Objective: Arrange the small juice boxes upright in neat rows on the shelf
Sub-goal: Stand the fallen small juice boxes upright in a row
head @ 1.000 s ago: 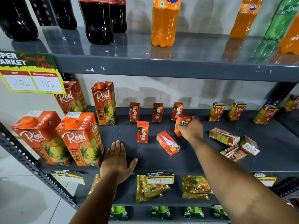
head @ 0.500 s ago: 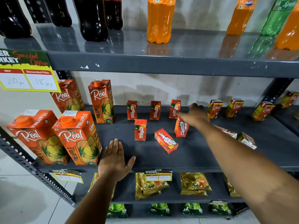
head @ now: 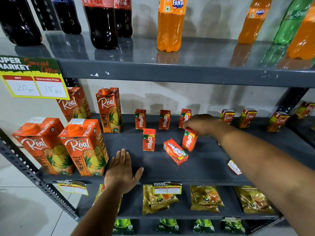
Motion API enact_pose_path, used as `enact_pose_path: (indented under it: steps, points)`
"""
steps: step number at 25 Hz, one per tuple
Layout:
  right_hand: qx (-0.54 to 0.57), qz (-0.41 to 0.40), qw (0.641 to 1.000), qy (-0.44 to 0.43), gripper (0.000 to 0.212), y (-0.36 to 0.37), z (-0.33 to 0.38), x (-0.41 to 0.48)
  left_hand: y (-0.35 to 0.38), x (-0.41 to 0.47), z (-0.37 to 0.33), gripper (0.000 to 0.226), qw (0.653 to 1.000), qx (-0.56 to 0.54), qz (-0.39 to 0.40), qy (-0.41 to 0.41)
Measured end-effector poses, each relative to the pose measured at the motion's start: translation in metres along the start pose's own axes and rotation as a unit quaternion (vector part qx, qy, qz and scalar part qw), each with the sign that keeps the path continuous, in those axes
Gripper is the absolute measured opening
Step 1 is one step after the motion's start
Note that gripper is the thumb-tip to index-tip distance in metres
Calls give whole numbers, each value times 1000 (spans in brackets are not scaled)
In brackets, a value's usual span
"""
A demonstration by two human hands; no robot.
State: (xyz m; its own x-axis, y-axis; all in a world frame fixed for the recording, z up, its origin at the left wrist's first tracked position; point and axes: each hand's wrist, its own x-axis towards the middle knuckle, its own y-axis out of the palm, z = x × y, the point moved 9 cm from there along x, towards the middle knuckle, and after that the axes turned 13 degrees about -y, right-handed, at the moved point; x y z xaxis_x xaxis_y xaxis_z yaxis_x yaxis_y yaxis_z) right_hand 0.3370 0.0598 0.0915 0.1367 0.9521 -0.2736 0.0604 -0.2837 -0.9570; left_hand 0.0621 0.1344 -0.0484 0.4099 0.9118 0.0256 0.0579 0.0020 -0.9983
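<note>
The dark grey middle shelf (head: 209, 169) carries small orange Maaza juice boxes. Three stand upright in a back row (head: 140, 119), (head: 164, 119), (head: 185, 116), and one stands in front of them (head: 149, 140). Another Maaza box (head: 175, 151) lies flat on its side. My right hand (head: 202, 124) grips the top of a slightly tilted Maaza box (head: 189, 141) whose base is on the shelf. My left hand (head: 121, 171) rests flat and open near the shelf's front edge. Three small Real boxes (head: 227, 116), (head: 247, 117), (head: 277, 121) stand at the back right. One box (head: 234, 166) lies partly hidden behind my right forearm.
Large Real pineapple cartons (head: 83, 147) fill the shelf's left end. Cola, Fanta (head: 170, 26) and green soda bottles stand on the shelf above. A yellow price tag (head: 34, 82) hangs at the upper left. Golden packets (head: 206, 198) lie on the shelf below.
The Maaza box, lifted in my right hand a second ago, now rests on the shelf beside the flat-lying box. The hand reached towards the back row, then returned to its top. My left hand stayed put.
</note>
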Motion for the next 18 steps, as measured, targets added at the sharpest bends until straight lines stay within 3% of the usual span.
enact_pose_path:
  steps: [6,8,10,13,18]
  points:
    - [-203,28,969,-139,42,8,14,1,1,1,0,98,1000,-5,-7,4]
    - [-137,28,977,-161,72,8,18,-6,1,1,0,98,1000,-1,-6,3]
    - [-10,-36,985,-169,88,-11,28,-9,0,1,0,98,1000,2,-6,3]
    - [127,-97,980,-120,62,-23,47,-2,0,0,-1,99,1000,9,-4,2]
    - [69,-28,997,0,33,26,79,12,-1,-1,0,97,1000,17,-3,-1]
